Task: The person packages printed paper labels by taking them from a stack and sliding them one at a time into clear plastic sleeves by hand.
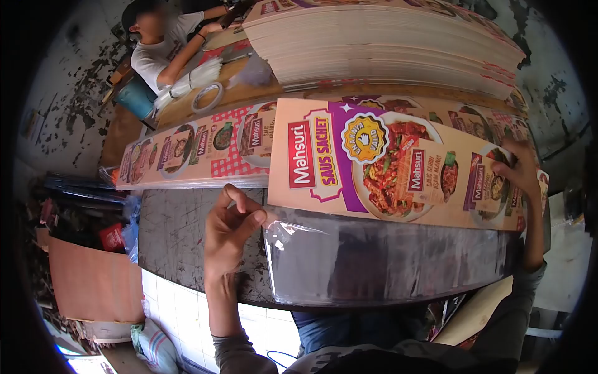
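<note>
So in the head view, you've got your right hand (520, 168) on the right end of the card (321, 187), that long "Mahsuri" printed one. The grip there is closed on it, thumb flat on the printed face. The card lies at a slant over the right part of the worktop (180, 230), and its lower edge overlaps the clear plastic (386, 255), which runs right along the near edge.

Your left hand (230, 234) is over the middle of the worktop, just beside the card's lower left corner. Fingers are curled, thumb pointing at the plastic's upper left corner. Can't tell if that grip is actually pinching the plastic or just sitting against it.

Behind the card, along the far edge of the worktop, there's a low stack (215, 146) of similar printed cards, poking out past yours on the left. Further back is a tall stack (374, 53) of them, edges facing you.

Top left you can see a wooden worktop (180, 115) with a tape roll (207, 98) and a bundle of pale strips (196, 78) on it, and another person (159, 56) leaning an arm there. Blue bucket (135, 98) just beside them.
</note>
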